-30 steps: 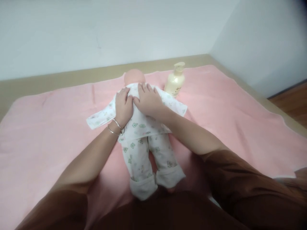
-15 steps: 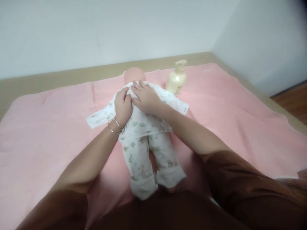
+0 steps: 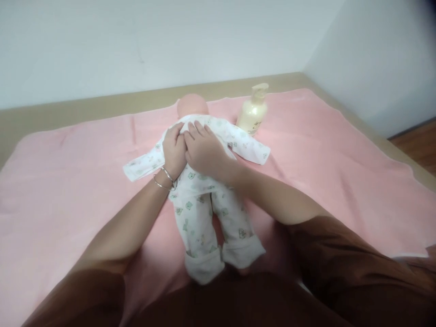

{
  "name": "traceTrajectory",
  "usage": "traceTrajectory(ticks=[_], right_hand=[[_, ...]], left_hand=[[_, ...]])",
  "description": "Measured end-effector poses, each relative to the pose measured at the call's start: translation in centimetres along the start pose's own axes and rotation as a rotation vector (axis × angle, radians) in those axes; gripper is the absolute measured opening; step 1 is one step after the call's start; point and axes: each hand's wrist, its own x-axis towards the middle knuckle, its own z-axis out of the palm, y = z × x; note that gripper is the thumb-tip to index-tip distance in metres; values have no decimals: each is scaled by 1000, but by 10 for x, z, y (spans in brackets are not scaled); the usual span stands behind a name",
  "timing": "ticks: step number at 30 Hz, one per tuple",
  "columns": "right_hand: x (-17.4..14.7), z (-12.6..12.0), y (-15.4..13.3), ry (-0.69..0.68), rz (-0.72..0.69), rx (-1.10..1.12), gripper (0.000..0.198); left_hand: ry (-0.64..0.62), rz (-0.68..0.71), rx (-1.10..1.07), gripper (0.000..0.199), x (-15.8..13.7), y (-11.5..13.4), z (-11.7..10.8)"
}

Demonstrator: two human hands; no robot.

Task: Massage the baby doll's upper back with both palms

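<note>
A baby doll (image 3: 192, 105) in a white patterned shirt (image 3: 199, 179) and matching trousers (image 3: 197, 227) lies in front of me, its head away from me and its face not showing. My left hand (image 3: 175, 147) is curled against the left of the upper shirt, thumb and forefinger close together; its other fingers are hidden. Flat on the middle of the shirt lies my right hand (image 3: 204, 147), fingers stretched out and slightly apart, its edge touching the left hand. Both sleeves of the shirt spread out sideways.
A cream pump bottle (image 3: 252, 113) stands close behind the doll's right sleeve. Under everything is a pink cloth (image 3: 78, 181) over a table with a tan edge (image 3: 112, 101). White walls (image 3: 170, 45) rise at the back and right.
My right hand has slid down the shirt towards me, and its forearm has come lower with it. The left hand stays where it was.
</note>
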Motion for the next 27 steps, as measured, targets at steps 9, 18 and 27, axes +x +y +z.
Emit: traceTrajectory(ticks=[9,18,27], right_hand=[[28,3,42,4,132,103,68],[-8,3,1,37,54,-90,60],[26,0,47,-15,66,135,65]], left_hand=[[-8,57,67,43,-2,8,1],[7,63,38,36,-1,0,2],[-2,66,55,40,-3,6,2]])
